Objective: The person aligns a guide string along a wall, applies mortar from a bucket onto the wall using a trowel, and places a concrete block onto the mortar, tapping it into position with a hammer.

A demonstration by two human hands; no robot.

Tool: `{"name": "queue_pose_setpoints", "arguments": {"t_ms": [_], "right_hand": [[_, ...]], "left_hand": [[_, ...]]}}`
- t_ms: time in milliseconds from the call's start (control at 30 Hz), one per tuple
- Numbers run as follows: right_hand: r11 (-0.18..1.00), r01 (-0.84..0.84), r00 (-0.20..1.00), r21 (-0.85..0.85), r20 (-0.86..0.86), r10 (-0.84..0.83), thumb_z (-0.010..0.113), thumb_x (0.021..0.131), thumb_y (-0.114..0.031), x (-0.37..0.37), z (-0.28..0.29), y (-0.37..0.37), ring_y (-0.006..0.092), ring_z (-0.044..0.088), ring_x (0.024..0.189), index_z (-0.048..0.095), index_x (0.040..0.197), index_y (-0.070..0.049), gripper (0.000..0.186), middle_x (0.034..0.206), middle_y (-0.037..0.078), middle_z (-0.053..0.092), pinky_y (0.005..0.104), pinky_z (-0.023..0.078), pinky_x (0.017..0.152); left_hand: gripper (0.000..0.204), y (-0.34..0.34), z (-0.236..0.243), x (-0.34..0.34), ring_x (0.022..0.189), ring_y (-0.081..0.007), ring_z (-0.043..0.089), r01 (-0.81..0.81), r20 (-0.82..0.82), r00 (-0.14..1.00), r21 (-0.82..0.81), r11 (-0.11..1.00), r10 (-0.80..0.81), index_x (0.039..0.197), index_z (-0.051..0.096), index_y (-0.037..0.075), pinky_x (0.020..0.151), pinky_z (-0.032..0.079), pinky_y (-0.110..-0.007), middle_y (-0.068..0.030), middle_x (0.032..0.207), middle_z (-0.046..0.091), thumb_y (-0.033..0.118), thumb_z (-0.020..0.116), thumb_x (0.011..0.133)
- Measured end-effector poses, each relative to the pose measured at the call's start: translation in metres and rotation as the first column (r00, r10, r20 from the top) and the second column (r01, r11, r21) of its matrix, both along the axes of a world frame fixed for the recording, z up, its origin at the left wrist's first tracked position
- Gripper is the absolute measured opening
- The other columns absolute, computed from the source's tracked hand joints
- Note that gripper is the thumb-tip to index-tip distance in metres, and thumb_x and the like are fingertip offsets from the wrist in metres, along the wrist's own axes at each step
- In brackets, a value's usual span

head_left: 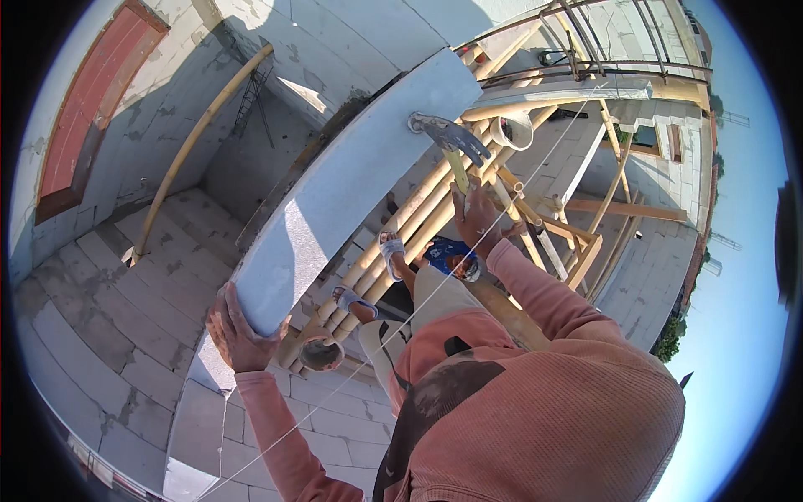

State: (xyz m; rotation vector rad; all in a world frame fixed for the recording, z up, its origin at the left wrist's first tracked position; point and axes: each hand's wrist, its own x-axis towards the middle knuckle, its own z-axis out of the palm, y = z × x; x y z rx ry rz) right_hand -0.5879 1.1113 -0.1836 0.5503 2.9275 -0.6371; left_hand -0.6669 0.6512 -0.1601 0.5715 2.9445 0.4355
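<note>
Left hand (238,330) clamps the near end of the long grey block (351,184) lying along the wall top (201,418) — right hand (477,219) is closed round the trowel (450,138), blade at the block's far end. Risky perch: a jolt from the trowel could tip that block off the wall's edge onto the bamboo scaffold (418,217). A white bucket (512,131) sits there; contents unclear.
</note>
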Motion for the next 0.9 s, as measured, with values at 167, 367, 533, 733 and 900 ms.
{"name": "queue_pose_setpoints", "arguments": {"t_ms": [167, 367, 533, 733, 900], "right_hand": [[0.995, 0.090, 0.996, -0.039, 0.032, -0.089, 0.058, 0.098, -0.018, -0.002, 0.008, -0.005, 0.0445, 0.067, 0.079, 0.041, 0.133, 0.010, 0.049, 0.090, 0.028, 0.066, 0.0501, 0.055, 0.068], [0.995, 0.100, 0.995, -0.012, 0.009, -0.100, 0.054, 0.100, -0.022, -0.007, 0.026, -0.025, 0.0446, 0.067, 0.082, 0.040, 0.131, 0.006, 0.044, 0.093, 0.029, 0.066, 0.0502, 0.056, 0.071], [0.993, 0.111, 0.993, -0.025, 0.029, -0.111, 0.054, 0.100, -0.021, -0.002, 0.018, -0.027, 0.0447, 0.068, 0.081, 0.039, 0.134, 0.008, 0.047, 0.095, 0.029, 0.066, 0.0494, 0.057, 0.070], [0.989, 0.135, 0.990, 0.053, 0.042, -0.138, 0.052, 0.102, -0.025, -0.001, 0.022, -0.033, 0.0459, 0.067, 0.086, 0.037, 0.136, 0.010, 0.051, 0.099, 0.031, 0.066, 0.0508, 0.056, 0.075], [0.991, 0.136, 0.990, 0.014, 0.037, -0.137, 0.052, 0.101, -0.024, -0.001, 0.018, -0.032, 0.0469, 0.067, 0.086, 0.037, 0.135, 0.009, 0.049, 0.098, 0.032, 0.066, 0.0512, 0.056, 0.074]], "left_hand": [[0.116, 0.000, -0.001, 0.004, 0.129, -0.0372, 0.046, -0.017, 0.076, 0.997, 0.060, 0.998, 0.012, 0.154, 0.030, 0.012, 0.109, 0.036, -0.050, -0.0157, 0.142, 0.045, 0.050, 0.089, 0.061], [0.111, -0.002, 0.004, 0.001, 0.120, -0.0321, 0.051, 0.066, -0.095, 0.993, -0.100, 0.993, -0.076, 0.150, 0.038, 0.010, 0.100, 0.041, -0.047, -0.0140, 0.138, 0.048, 0.070, 0.078, 0.065], [0.110, -0.003, 0.007, 0.001, 0.122, -0.0321, 0.050, 0.095, -0.140, 0.984, -0.087, 0.992, -0.107, 0.150, 0.036, 0.010, 0.101, 0.040, -0.047, -0.0131, 0.138, 0.048, 0.069, 0.077, 0.067], [0.109, -0.001, 0.004, 0.000, 0.124, -0.0324, 0.050, 0.085, -0.118, 0.989, -0.011, 0.996, -0.085, 0.150, 0.036, 0.010, 0.102, 0.040, -0.047, -0.0125, 0.138, 0.048, 0.065, 0.080, 0.067], [0.109, -0.002, 0.006, 0.001, 0.125, -0.0322, 0.050, 0.064, -0.087, 0.994, -0.016, 0.998, -0.065, 0.150, 0.036, 0.011, 0.102, 0.041, -0.048, -0.0128, 0.138, 0.048, 0.064, 0.081, 0.067]]}}
